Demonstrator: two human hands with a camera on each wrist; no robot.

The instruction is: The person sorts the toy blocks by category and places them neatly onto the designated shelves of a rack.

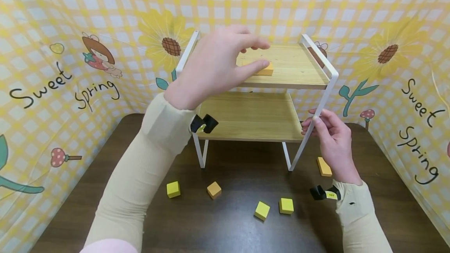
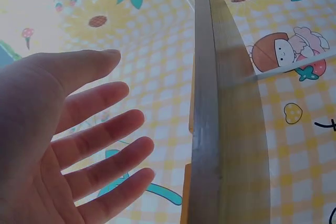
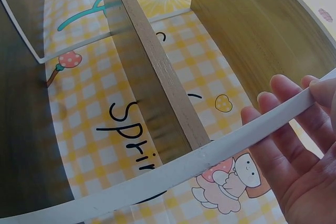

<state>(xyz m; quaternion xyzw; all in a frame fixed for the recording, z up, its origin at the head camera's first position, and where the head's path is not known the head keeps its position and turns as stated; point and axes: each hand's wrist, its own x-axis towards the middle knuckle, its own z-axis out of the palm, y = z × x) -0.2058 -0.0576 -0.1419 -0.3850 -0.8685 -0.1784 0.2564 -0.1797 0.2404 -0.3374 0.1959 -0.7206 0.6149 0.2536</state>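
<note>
On the dark table (image 1: 232, 229), nearest the viewer, four loose blocks are seen: a yellow cube (image 1: 173, 189), an orange cube (image 1: 214, 190), and two yellow cubes (image 1: 261, 210) (image 1: 286, 205) just beside each other. A flat orange block (image 1: 324, 166) lies further right, near the right wrist.

Behind them stands a two-tier shelf (image 1: 260, 116) with wooden boards and a white metal frame (image 1: 318, 114). The front right leg of the frame is pinched by the right hand (image 1: 332, 139), thumb and fingers (image 3: 286, 129) curled round the white bar. Nothing is seen on the visible part of the lower board.

On the upper board (image 1: 291, 65) one orange block (image 1: 265, 69) rests near the front edge. The left hand (image 1: 218, 65) is held over it, fingers extended and relaxed, thumb tip touching or just beside the block; contact cannot be confirmed. In the left wrist view the fingers (image 2: 94, 145) are spread, gripping nothing.

Behind the shelf, a yellow checked backdrop (image 1: 70, 50) with sunflower prints is noted.
</note>
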